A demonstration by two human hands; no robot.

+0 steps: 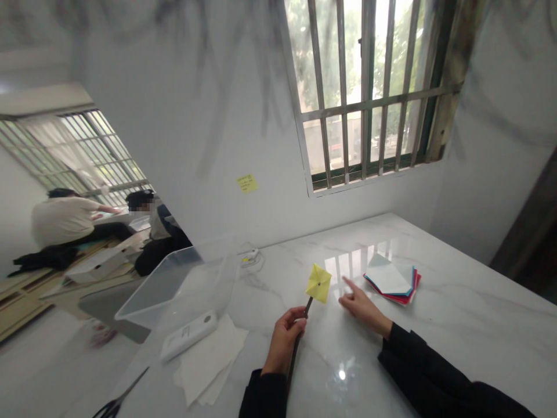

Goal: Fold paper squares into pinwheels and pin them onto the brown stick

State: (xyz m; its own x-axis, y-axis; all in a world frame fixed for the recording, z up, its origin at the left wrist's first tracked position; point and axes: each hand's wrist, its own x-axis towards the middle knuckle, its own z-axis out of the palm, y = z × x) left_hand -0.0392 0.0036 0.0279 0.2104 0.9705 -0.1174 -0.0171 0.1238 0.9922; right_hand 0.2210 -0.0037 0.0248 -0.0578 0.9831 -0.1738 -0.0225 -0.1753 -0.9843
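Note:
A yellow paper pinwheel [314, 290] with a dark pin at its centre sits on top of a thin brown stick [293, 355]. My left hand [287, 337] is closed around the upper part of that stick, just below the paper. To the right of the pinwheel is my right hand [359, 303], apart from it, with the index finger stretched out and the other fingers curled. Nothing shows in the right hand. Beyond it lies a stack of coloured paper sheets [391, 275], white on top with blue and red edges beneath.
White sheets [209, 363], a white flat device [189, 335] and dark scissors [119, 400] lie on the left. A clear plastic bin [174, 261] stands behind them. A small cable [250, 258] rests near the wall, below a sticky note [247, 183]. Two people sit far left.

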